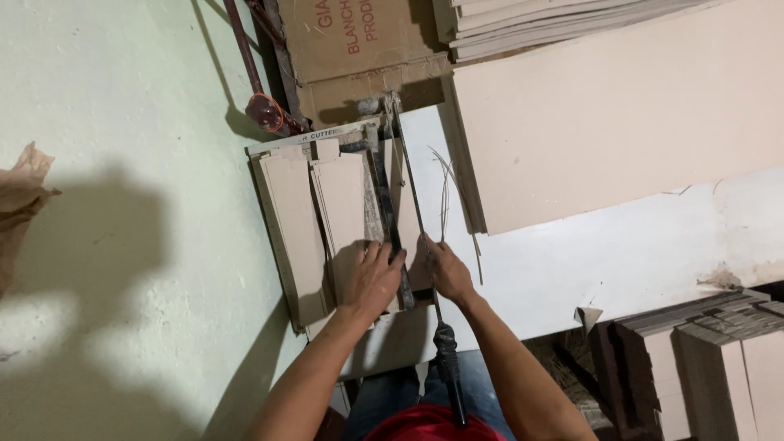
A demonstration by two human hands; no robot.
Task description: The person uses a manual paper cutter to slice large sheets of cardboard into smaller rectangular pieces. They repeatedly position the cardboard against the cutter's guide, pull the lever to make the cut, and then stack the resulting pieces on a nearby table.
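Note:
A paper cutter with a grey base lies on a white bench against the wall. Tan cardboard strips lie on its bed. My left hand presses flat on a cardboard strip near the cutter's front, fingers spread. My right hand rests just right of the blade line, fingers touching the long blade arm, whose black handle points toward me. Whether the right hand grips the arm or only rests beside it is unclear.
A large tan cardboard sheet lies on the bench to the right, with stacked sheets behind it. A brown carton stands at the back. Bundles of cut cardboard sit at lower right. Thin offcut slivers lie beside the cutter.

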